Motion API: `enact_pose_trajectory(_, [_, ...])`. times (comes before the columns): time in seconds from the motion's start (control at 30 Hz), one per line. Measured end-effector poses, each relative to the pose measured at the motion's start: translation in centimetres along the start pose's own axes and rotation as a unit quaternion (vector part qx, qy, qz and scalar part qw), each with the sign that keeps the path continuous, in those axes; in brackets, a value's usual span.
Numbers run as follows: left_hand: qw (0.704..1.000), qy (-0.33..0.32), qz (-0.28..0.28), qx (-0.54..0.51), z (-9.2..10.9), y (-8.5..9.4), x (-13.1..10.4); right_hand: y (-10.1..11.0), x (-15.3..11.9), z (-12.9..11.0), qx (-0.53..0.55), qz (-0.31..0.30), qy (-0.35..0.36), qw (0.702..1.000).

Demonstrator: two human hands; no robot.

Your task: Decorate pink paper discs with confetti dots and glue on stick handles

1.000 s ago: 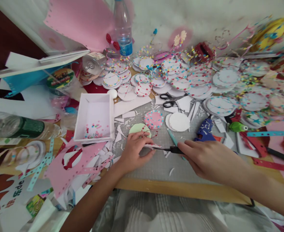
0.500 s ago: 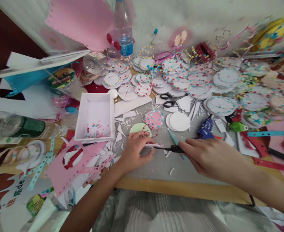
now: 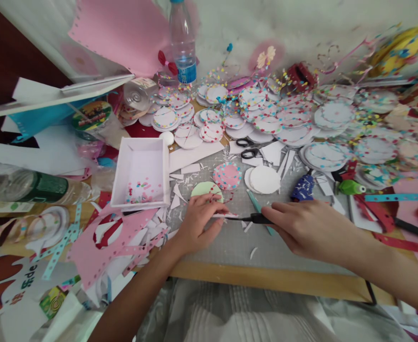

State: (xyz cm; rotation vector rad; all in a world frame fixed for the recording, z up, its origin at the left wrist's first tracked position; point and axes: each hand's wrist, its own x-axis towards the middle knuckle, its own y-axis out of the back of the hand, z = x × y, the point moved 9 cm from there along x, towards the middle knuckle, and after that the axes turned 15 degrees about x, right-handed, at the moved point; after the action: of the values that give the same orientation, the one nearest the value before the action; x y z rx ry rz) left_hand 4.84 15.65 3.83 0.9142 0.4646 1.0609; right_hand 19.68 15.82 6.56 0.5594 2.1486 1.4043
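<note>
My left hand (image 3: 199, 223) pinches a thin, pale paper disc (image 3: 232, 215), tipped so that mostly its edge shows. My right hand (image 3: 301, 225) grips a slim tool with a black handle (image 3: 261, 219). Its narrow dark tip lies against the disc's near edge beside my left fingers; the exact kind of tool is unclear. Just behind my left hand lies a pale green disc (image 3: 201, 189), partly covered by the fingers. A pink disc with blue dots (image 3: 226, 175) and two overlapping white discs (image 3: 265, 179) rest further back on the grey cutting mat (image 3: 223, 254).
A white box (image 3: 115, 178) with confetti stands left. Black-handled scissors (image 3: 249, 153) lie behind the white discs. A blue glue gun (image 3: 302, 186) sits beyond my right hand. Stacks of dotted discs (image 3: 325, 156) line the back, near a water bottle (image 3: 182, 45).
My left thumb and fingers have shifted slightly on the disc, and a bit more of its edge shows. The tool has hardly moved.
</note>
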Motion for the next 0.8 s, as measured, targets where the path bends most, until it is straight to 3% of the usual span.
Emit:
enact_pose_trajectory(0.3, [1.000,0.002,0.000,0.008,-0.2,-0.2,-0.1,0.2,0.0,-0.3,0.005,0.012,-0.005,1.000])
enact_pose_trajectory(0.57, [1.000,-0.002,0.025,0.000,-0.3,-0.2,-0.1,-0.7,-0.1,0.4,0.051,0.015,-0.055,0.997])
enact_pose_trajectory(0.7, [0.997,0.019,0.073,-0.009,-0.8,0.3,-0.4,-1.1,-1.2,1.2,0.151,0.016,-0.116,0.982])
enact_pose_trajectory(0.8, [0.990,0.058,0.123,-0.018,-1.1,1.0,-0.5,-1.3,-2.2,2.1,0.288,0.067,-0.173,0.940])
